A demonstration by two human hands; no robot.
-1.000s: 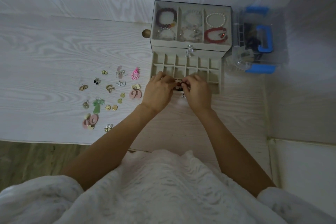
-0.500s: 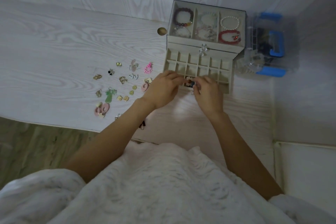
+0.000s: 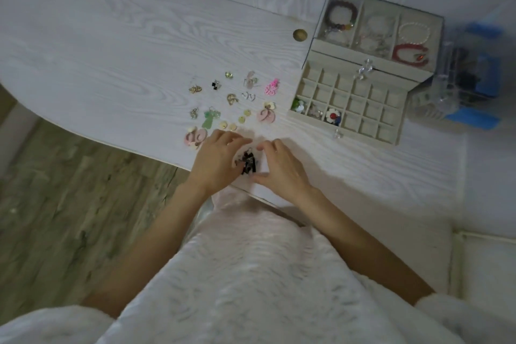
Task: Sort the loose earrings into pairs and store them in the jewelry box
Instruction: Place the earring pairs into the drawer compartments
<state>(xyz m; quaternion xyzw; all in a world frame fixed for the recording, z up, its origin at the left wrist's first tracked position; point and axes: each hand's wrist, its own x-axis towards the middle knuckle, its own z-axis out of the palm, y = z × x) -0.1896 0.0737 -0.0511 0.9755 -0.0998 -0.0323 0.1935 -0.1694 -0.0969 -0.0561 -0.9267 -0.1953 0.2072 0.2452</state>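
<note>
Both hands have left the jewelry box drawer (image 3: pixel 360 109); the left hand (image 3: pixel 216 159) and right hand (image 3: pixel 282 166) now cup dark earrings (image 3: pixel 248 162) on the desk (image 3: pixel 111 64), fingers (image 3: pixel 265 145) loosely curved, grasp unclear.

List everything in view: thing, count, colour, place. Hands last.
table: one, white wood grain, under everything.
jewelry box: one, beige, far right of the table, drawer pulled open.
bracelets: several, dark red, white and red, in the box's top tray.
stored earrings: three compartments filled, green, pale, red-and-white flower, front left of the drawer.
loose earrings: about a dozen and a half, gold, pink, green, black, silver, on the table left of the box.
black earrings: small cluster, exact count unclear, near table edge between the hands.
plastic case: one, clear with blue parts, right of the box.
brass knob: one, left of the box.
left hand: touching the black earrings.
right hand: beside them, fingers curled.
</note>
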